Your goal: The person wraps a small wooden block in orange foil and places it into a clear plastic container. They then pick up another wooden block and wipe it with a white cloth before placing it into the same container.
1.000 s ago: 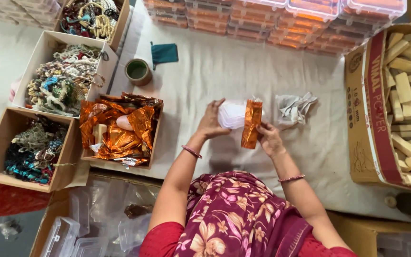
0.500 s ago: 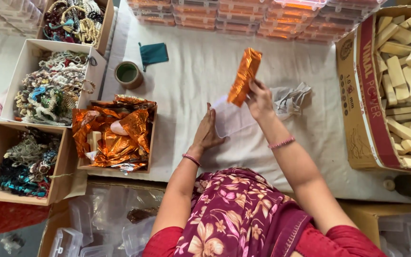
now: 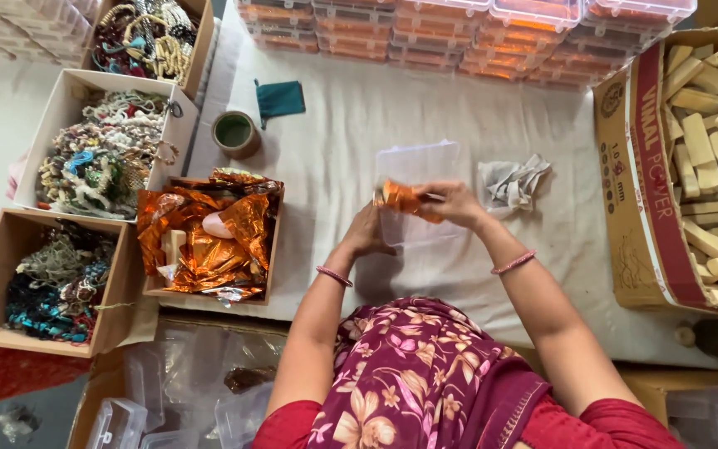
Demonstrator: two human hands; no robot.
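Together both hands, left [image 3: 369, 237] and right [image 3: 454, 202], grip an orange foil packet [image 3: 402, 199] over a clear plastic box [image 3: 419, 166]

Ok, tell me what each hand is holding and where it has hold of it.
The right hand holds an orange foil packet by its right end, over a clear plastic box. The left hand grips the box's near-left edge.

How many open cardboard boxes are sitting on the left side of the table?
4: a top box of bangles, a white box of beaded strings, a brown box of dark threads, and a box of orange foil wrappers. Others may lie outside the view.
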